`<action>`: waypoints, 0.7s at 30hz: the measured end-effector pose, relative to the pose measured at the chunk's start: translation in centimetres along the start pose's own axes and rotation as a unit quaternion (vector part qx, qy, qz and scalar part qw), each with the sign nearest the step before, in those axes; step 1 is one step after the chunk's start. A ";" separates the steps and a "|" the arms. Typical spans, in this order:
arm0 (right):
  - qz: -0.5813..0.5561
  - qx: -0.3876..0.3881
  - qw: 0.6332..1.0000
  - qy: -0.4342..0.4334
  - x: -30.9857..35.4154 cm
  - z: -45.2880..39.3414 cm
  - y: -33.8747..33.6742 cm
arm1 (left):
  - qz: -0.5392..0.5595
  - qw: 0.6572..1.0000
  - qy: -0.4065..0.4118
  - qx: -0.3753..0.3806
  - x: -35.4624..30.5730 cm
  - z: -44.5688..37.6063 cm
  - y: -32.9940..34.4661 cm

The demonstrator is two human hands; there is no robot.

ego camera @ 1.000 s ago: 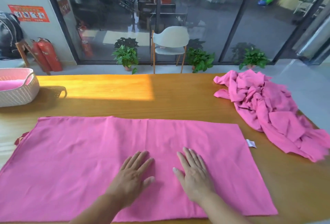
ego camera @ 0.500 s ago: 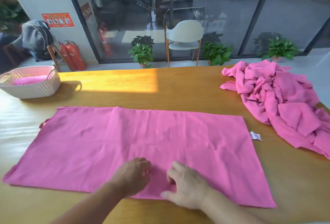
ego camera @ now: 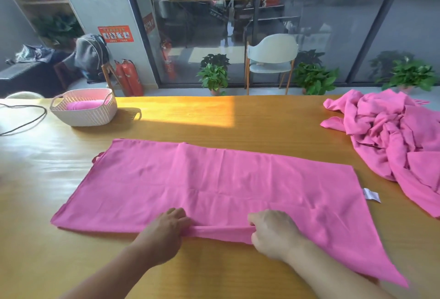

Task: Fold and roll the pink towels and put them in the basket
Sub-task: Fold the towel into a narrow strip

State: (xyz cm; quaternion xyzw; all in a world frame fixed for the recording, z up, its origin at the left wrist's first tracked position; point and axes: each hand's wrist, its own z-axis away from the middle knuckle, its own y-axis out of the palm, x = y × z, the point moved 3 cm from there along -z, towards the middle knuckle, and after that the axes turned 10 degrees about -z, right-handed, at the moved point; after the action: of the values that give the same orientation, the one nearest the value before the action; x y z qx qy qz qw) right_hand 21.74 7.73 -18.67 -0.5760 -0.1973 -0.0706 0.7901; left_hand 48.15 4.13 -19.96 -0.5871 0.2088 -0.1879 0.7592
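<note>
A pink towel (ego camera: 214,184) lies spread flat across the wooden table (ego camera: 214,120), with a white label at its right edge. My left hand (ego camera: 166,229) and my right hand (ego camera: 273,232) both grip the towel's near edge at its middle, and the cloth between them is bunched into a raised ridge. A heap of crumpled pink towels (ego camera: 392,136) lies at the right of the table. At the far left stands a white woven basket (ego camera: 83,115) with one rolled pink towel (ego camera: 84,105) inside.
A black cable (ego camera: 26,117) curls on the table left of the basket. Beyond the far edge are a pale chair (ego camera: 271,60), potted plants (ego camera: 214,75), red fire extinguishers (ego camera: 128,77) and a glass wall.
My hands slid back from the towel's middle to its near edge, curled and took hold of it, lifting a ridge of cloth. The view swung left and the basket came fully into sight.
</note>
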 end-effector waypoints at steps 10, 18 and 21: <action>-0.087 -0.054 0.975 0.195 -4.1 -4.9 -4.8 | 0.002 0.993 -0.056 0.104 11.0 -7.0 -4.3; -0.082 -0.138 0.960 0.228 -6.5 -10.0 -8.8 | 0.058 0.996 -0.058 0.042 18.6 -14.4 -9.3; -0.063 -0.165 0.956 0.236 -7.4 -12.6 -10.3 | 0.083 0.993 -0.080 0.012 19.6 -17.7 -10.0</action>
State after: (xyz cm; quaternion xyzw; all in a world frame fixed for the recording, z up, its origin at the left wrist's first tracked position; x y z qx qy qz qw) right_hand 14.37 -8.32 -15.73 -0.6515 -0.0266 -0.2855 0.7024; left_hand 54.70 -23.08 -16.07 -0.5722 0.1927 -0.0790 0.7932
